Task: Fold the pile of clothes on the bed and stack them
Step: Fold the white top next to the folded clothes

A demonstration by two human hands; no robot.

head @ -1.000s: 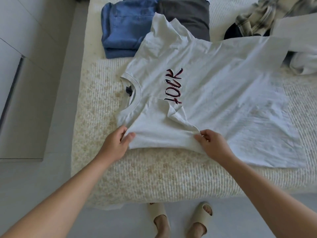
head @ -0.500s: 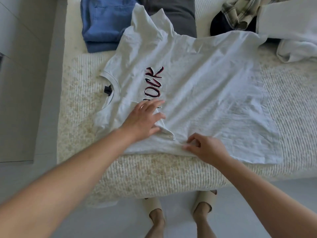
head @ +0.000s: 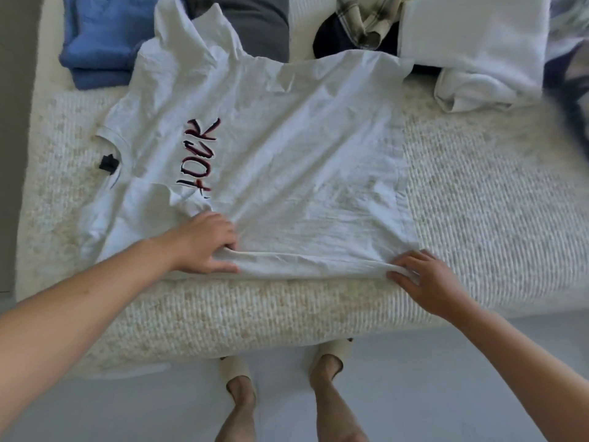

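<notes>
Head view: we grip the near folded edge of the white t-shirt with our left hand and right hand, bare bed free to its right.

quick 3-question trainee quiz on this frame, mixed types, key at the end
1. True or false: the white T-shirt lies spread flat on the bed.
2. What does the left hand grip? A) the collar B) the shirt's near edge C) the blue stack
3. Fill in: the right hand pinches the shirt's near ____ corner.

Key
1. True; its collar points to the left of the view.
2. B; the fingers curl over the near edge, below the print.
3. Hem; the folded blue clothes and grey clothes sit at the far side, partly under the shirt.
</notes>
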